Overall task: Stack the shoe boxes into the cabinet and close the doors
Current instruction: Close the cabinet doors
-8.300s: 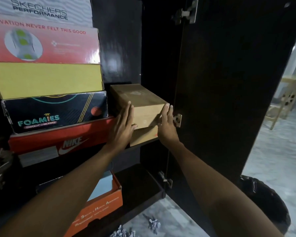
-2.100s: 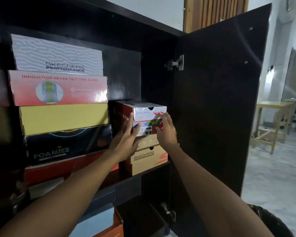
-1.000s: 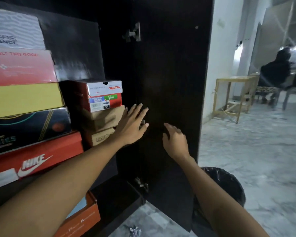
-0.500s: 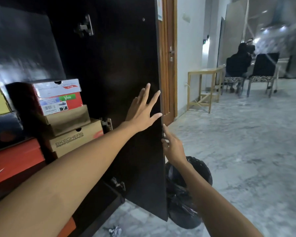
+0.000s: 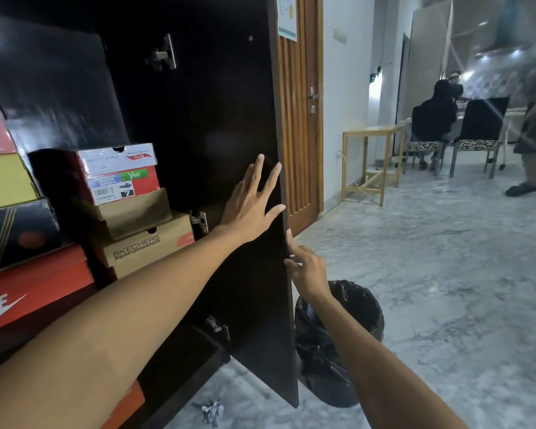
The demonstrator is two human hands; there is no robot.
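Right cabinet door (image 5: 235, 144): dark, swung open, seen nearly edge-on, inner face toward the camera. Hinges visible along its inner side at top, middle and bottom.

Left hand (image 5: 250, 200): fingers straight and spread, palm laid flat against the inner face of the door near its free edge. Nothing gripped.

Right hand (image 5: 305, 267): positioned just below and to the right of the left hand, at the free edge of the door. Fingers loosely extended, fingertips touching the door edge. Whether any finger wraps behind the edge cannot be told. No curled grip visible.

Shoe boxes: stored inside the cabinet (image 5: 53, 88), on the shelf, in two stacks.
- Right stack, bottom to top: tan Skechers Performance box (image 5: 146, 246), plain brown box (image 5: 136, 212), red and white box (image 5: 121, 174) with a barcode label.
- Left stack, partly cut off by the frame edge, bottom to top: red Nike box (image 5: 34, 292), black box (image 5: 16, 230), yellow box (image 5: 3, 181), a red box above.
- Orange box corner (image 5: 130, 400) visible on the lower level, below the left forearm.

Surroundings: black bin bag (image 5: 341, 345) on the floor just behind the door's lower edge. Crumpled paper scrap (image 5: 212, 411) on the marble floor (image 5: 446, 289). Wooden room door (image 5: 300, 119) beyond the cabinet door. Small wooden tabletop (image 5: 373, 131) against the wall. Further back, a person seated on a chair (image 5: 430, 125); a second person standing at the right frame edge.
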